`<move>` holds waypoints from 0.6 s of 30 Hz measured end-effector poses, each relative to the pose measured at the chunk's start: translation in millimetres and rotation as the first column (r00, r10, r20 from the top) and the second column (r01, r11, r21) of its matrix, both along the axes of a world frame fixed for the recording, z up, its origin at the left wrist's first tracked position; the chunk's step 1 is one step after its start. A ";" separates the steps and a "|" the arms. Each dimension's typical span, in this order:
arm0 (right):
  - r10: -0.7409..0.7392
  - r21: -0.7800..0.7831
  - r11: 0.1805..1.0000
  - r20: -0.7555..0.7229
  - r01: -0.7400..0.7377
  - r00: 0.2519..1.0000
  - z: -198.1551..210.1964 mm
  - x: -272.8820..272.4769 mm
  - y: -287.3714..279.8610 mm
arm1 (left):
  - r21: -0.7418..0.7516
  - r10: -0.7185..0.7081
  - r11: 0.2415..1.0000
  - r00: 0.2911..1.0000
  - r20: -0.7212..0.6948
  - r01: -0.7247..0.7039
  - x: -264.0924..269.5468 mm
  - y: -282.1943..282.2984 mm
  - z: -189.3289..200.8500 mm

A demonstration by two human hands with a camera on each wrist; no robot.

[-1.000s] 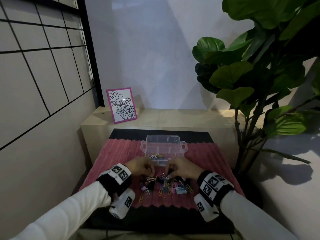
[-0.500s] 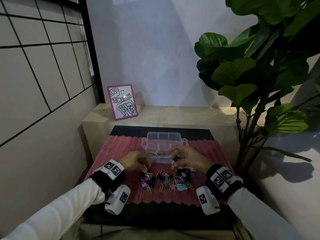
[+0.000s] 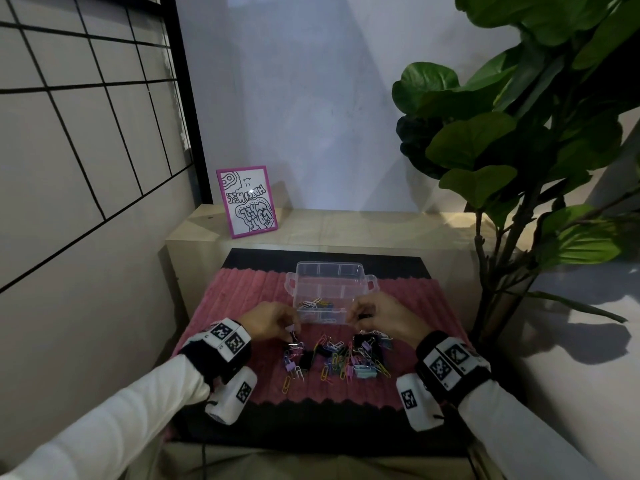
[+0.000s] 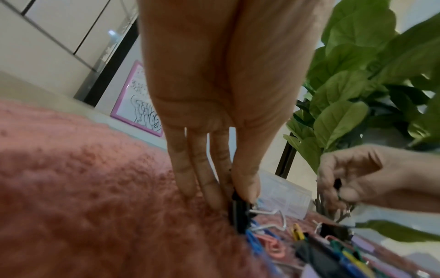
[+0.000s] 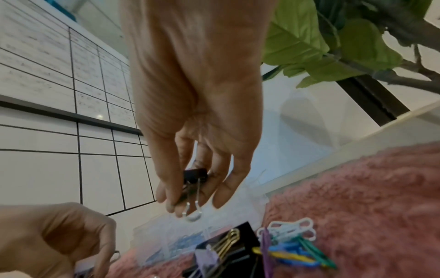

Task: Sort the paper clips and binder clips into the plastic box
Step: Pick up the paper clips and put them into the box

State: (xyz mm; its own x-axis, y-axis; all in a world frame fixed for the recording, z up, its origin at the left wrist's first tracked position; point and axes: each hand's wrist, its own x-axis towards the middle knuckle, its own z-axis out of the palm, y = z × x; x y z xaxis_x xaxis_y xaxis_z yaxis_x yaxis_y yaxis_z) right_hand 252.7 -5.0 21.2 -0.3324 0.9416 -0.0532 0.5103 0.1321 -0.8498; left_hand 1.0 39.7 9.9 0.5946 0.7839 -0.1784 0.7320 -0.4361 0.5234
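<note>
Fingers of right hand [image 5: 190, 180] pinching small black binder clip [image 5: 194, 175] near plastic box [image 3: 331, 292], left hand [image 4: 214, 169] gripping another black binder clip [image 4: 239, 214] at pile's edge.

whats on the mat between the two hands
In the head view, the near edge of the plastic box and the far end of the clip pile lie between left hand and right hand.

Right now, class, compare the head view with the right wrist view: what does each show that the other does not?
Head only: the whole plastic box with paper clips inside, and both white sleeves.

Right wrist only: the right hand pinching a black binder clip by its body, wire handles hanging down.

Both: the pink mat, the clip pile, the left hand, the plant.
</note>
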 end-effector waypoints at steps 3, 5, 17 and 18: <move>-0.029 0.039 0.999 -0.007 0.030 1.000 3.6 0.9 -0.9 | 0.084 0.036 0.996 0.997 -0.075 -0.030 0.9 -0.8 0.4; -0.057 0.063 0.996 -0.028 0.058 0.998 6.0 0.1 -1.8 | 0.125 0.050 0.991 0.992 -0.115 -0.036 1.5 -0.9 -0.1; 0.222 -0.062 0.972 0.571 -0.228 0.790 -9.0 -28.4 -3.4 | 0.399 0.091 0.911 0.994 0.060 -0.107 11.2 -20.9 10.7; 0.222 -0.047 0.970 0.568 -0.238 0.793 -10.2 -29.8 -3.3 | 0.406 0.070 0.908 0.992 0.102 -0.106 14.2 -24.2 11.5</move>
